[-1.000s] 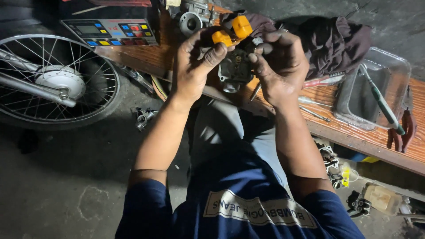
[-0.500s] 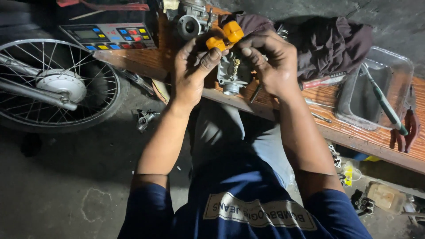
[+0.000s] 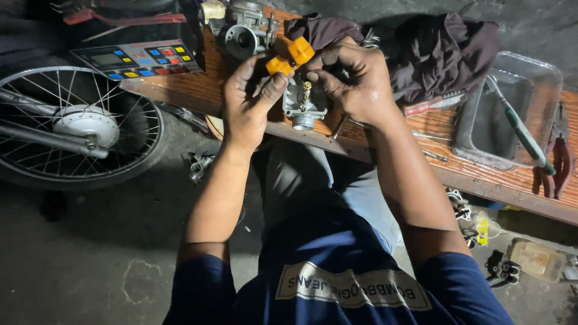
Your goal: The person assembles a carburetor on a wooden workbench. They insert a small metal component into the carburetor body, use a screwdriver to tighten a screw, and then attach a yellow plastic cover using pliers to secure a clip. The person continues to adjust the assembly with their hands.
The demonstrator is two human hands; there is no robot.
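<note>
— Carburetor point(image 3: 304, 103) held up over the near edge of the bench point(image 3: 198, 90), between both hands, brass jet pointing up from its middle
— Grip?
— Left hand point(image 3: 250, 108) closed around its left side, thumb pressed on the orange float point(image 3: 291, 55) at the top. Right hand point(image 3: 352, 81) wrapped over the right side, fingertips pinched in near the float and jet
— And the surface?
— Long wooden plank, reddish grain, worn, running from upper left down to lower right. Second carburetor body point(image 3: 244, 30) lying at the far end, just beyond the hands. Dark cloth point(image 3: 433, 51) bunched up behind the right hand. Red-handled tool point(image 3: 435, 105) flat on the wood beside the cloth. Clear tray point(image 3: 542, 84) farther right, green-handled screwdriver point(image 3: 521, 129) leaning across it, red pliers point(image 3: 563, 159) at the plank's right end
— Room?
— Dim, bare concrete floor, stained. Spoked wheel point(image 3: 78, 129) lying left of the bench, keypad device point(image 3: 141, 59) with coloured buttons above it. Small metal parts point(image 3: 198, 165) on the floor under the plank edge, more bits and a small plastic container point(image 3: 536, 259) at lower right
</note>
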